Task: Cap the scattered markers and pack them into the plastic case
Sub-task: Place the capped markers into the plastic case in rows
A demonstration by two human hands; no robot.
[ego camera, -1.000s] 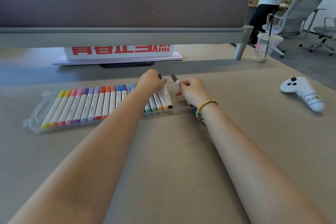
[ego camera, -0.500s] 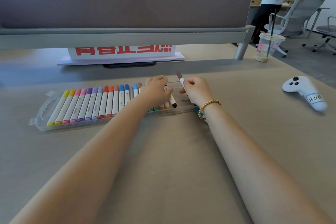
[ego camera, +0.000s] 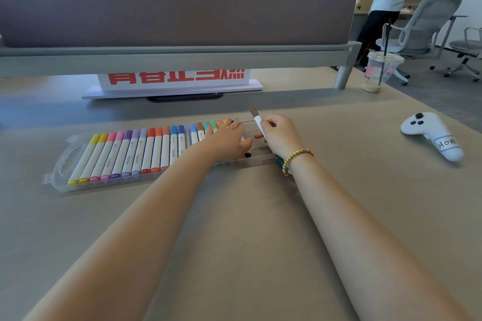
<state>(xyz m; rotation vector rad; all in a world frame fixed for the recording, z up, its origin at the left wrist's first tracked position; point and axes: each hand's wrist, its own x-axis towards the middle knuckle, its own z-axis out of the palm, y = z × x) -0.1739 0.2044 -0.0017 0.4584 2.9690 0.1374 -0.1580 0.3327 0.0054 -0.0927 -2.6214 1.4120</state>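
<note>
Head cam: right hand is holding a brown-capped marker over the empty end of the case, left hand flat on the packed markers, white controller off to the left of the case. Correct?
Not quite. The head view shows the white controller to the right of the case, not the left. The rest holds: the right hand holds the brown-capped marker over the case's empty end, and the left hand lies on the packed markers.

**One head-worn view, angled down over the worktop**

A single wide-angle camera sits on the person's head, facing forward and down. Both forearms run up from the bottom edge to the hands (ego camera: 260,138) at mid-frame, close to the lens. The worktop (ego camera: 234,242) fills the lower picture; a partition panel (ego camera: 177,0) closes the far side. Straight edges bow toward the borders.
</note>
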